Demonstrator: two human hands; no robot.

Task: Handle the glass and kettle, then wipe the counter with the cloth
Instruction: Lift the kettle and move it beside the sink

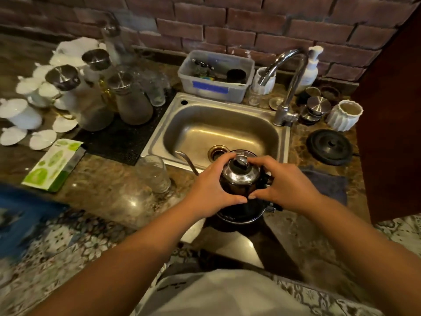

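A dark kettle (pixel 241 176) with a shiny steel lid and a thin curved spout stands at the counter's front edge, just before the sink. My left hand (pixel 210 188) wraps its left side and my right hand (pixel 283 184) wraps its right side, thumbs nearly meeting in front. A clear empty glass (pixel 156 174) stands upright on the counter to the left of the kettle, untouched. A dark grey cloth (pixel 328 183) lies flat on the counter to the right, partly hidden behind my right hand.
A steel sink (pixel 157 142) with a curved tap (pixel 289 87) lies behind the kettle. Glass carafes (pixel 134 103) and white cups (pixel 22 115) crowd the left. A plastic tub (pixel 214 87), white pots, a black round lid (pixel 330 147) and a green-white box (pixel 54 165) sit around.
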